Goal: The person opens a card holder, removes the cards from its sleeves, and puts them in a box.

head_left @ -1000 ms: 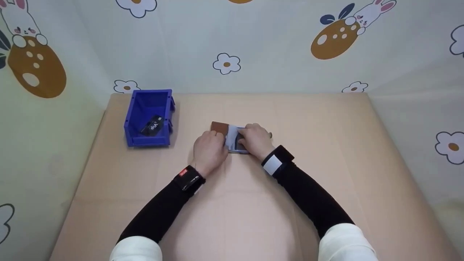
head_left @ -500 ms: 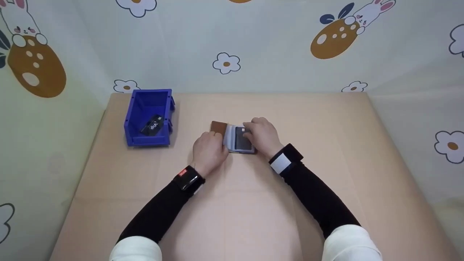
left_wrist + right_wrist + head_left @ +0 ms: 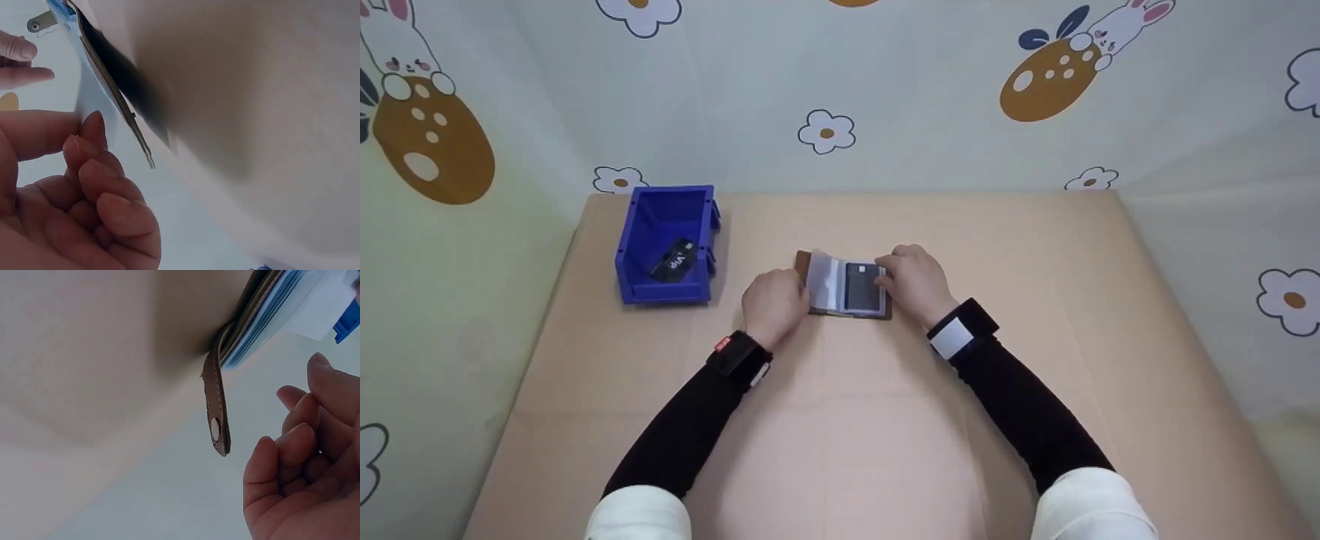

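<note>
pale walls (image 3: 720,97) with bunnies and flowers stand behind a tan tabletop (image 3: 825,457). from the head view, a blue bin (image 3: 666,292) sits at the back left, with a black card (image 3: 673,260) that says vip lying in it. a brown card holder (image 3: 840,294) lies spread out near the middle, well apart from the bin. a dark card (image 3: 861,286) is on its right side, and a clear page (image 3: 823,283) leans to the left. the left hand (image 3: 775,307) is at that page, and the right hand (image 3: 917,279) is by the right edge. both arms have black sleeves (image 3: 675,427).

from the left wrist, the left hand's grip pinches the clear page between thumb and pointing finger, and the other fingers curl in. the brown cover (image 3: 115,93) shows edge-on, and a strap (image 3: 42,22) pokes out at the far end.

from the right wrist, the right hand's grip is loose, with softly bent fingers and nothing in it. the strap sticks out below bluish page edges (image 3: 264,318), with a round snap (image 3: 215,429) near its tip.
</note>
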